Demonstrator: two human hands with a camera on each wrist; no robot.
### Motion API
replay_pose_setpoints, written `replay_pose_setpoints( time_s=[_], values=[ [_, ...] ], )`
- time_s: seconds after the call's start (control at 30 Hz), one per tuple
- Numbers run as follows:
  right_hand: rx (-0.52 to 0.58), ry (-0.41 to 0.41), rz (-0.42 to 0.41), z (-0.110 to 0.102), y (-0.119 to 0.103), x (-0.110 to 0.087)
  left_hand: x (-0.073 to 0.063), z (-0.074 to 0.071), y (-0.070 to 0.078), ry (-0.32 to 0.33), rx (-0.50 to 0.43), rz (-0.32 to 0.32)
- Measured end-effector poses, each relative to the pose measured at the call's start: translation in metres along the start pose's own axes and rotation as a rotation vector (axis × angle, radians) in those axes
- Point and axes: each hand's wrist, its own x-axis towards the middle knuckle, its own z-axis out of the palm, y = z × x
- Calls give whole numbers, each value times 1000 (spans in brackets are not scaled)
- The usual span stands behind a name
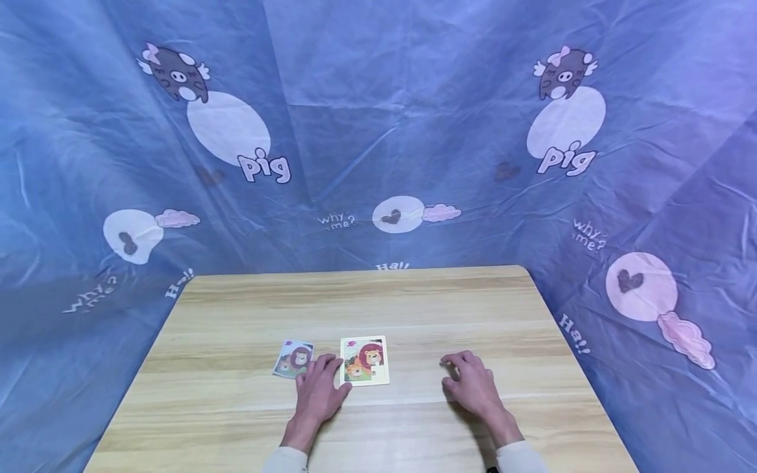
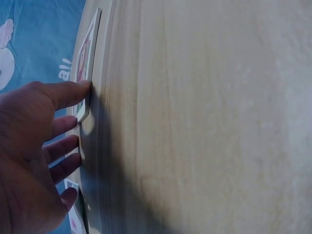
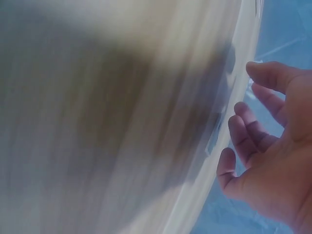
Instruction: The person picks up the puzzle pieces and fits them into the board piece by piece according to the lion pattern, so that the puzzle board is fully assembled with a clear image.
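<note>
A jigsaw puzzle board (image 1: 387, 360) with a cream border lies flat at the table's middle, showing a lion and a smaller animal. Bare pale backing shows at the picture's lower right. My left hand (image 1: 319, 393) rests at the board's left side; its thumb touches the near left corner, its fingers lie along the left edge. Beyond those fingers lies a picture card (image 1: 288, 361) with a matching lion scene, partly covered. My right hand (image 1: 474, 389) hovers over the table to the right of the board, fingers loosely bent, with nothing visible in its grasp.
The pale wooden table (image 1: 414, 302) has rounded far corners. A blue cloth (image 1: 402, 144) printed with pigs and lettering hangs behind it and along both sides. In the right wrist view, a small light-blue patch (image 3: 213, 136) lies near the fingertips; cannot tell what it is.
</note>
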Motion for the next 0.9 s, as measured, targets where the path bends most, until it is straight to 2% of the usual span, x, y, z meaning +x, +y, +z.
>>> replay_pose_setpoints(
  time_s=[0.43, 0.9],
  values=[
    [-55, -45, 120, -20, 18, -6, 5, -6, 2, -52, 41, 20],
    [-86, -44, 156, -20, 29, -5, 8, -9, 2, -60, 102, 28]
  ],
)
